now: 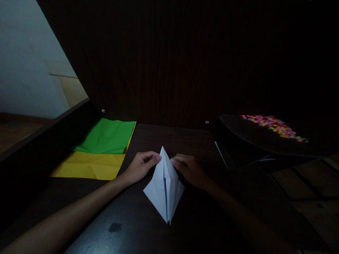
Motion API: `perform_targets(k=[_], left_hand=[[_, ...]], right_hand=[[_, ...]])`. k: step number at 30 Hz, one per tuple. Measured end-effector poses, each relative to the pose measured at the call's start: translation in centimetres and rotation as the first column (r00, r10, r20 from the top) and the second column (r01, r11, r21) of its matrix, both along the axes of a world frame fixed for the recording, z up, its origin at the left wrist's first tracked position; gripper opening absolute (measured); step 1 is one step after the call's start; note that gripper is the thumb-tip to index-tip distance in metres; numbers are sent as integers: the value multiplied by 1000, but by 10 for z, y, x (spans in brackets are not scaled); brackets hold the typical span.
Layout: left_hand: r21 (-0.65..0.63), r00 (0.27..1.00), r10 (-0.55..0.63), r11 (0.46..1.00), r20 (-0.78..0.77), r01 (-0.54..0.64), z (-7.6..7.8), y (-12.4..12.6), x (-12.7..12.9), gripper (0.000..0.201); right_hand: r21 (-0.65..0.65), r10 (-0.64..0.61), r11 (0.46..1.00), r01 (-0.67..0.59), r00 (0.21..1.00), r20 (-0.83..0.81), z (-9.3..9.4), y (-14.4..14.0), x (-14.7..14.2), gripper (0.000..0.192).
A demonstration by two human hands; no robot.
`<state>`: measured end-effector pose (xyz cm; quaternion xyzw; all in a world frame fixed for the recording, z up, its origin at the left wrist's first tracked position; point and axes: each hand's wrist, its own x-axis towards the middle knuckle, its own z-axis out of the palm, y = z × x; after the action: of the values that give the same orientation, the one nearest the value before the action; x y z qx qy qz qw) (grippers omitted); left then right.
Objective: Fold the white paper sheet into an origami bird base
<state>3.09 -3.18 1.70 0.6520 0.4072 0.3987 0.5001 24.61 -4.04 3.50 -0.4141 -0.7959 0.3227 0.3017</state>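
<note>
While pressed flat on a dark wooden table [201, 225], folded white paper [164, 185], kite-shaped, points narrow end toward the viewer. Left hand [140, 165], fingers curled, pinching the paper's upper left edge near the tip; right hand [189, 170], fingers bent, touching the upper right edge, grip not clear in the dim light. Off to the left, a creased green sheet [107, 135] overlapping a yellow sheet [90, 165]. At right, small multicoloured pieces [274, 126] scattered on a dark raised surface [254, 139].
</note>
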Motion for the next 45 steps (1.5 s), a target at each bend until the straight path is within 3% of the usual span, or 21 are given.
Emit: perform_targets(k=[3,7,18,27,33,45], left_hand=[[2,999,-35,999,-8,35,0,-4,4,25],[-6,998,-65,998,-10,65,3,-8,7,22],[-70,988,-34,997,151,45,1,-10,13,20],[-78,982,-16,996,186,31,4,-12,14,26],[-98,980,38,995,196,-19,3,-12,14,24],[-37,961,170,985,219,-166,4,-17,21,19]], right_hand=[[-161,-3,987,-20,990,-139,-3,1,-1,33],[-236,-16,971,-38,975,-220,-6,0,-3,29],[-206,-16,978,-36,970,-244,-8,0,-7,25],[-222,-1,974,-50,975,-224,-12,-3,-8,24],[-220,22,973,-71,975,-219,-12,-5,-10,22],[-173,-58,985,23,978,-200,-15,-10,-17,21]])
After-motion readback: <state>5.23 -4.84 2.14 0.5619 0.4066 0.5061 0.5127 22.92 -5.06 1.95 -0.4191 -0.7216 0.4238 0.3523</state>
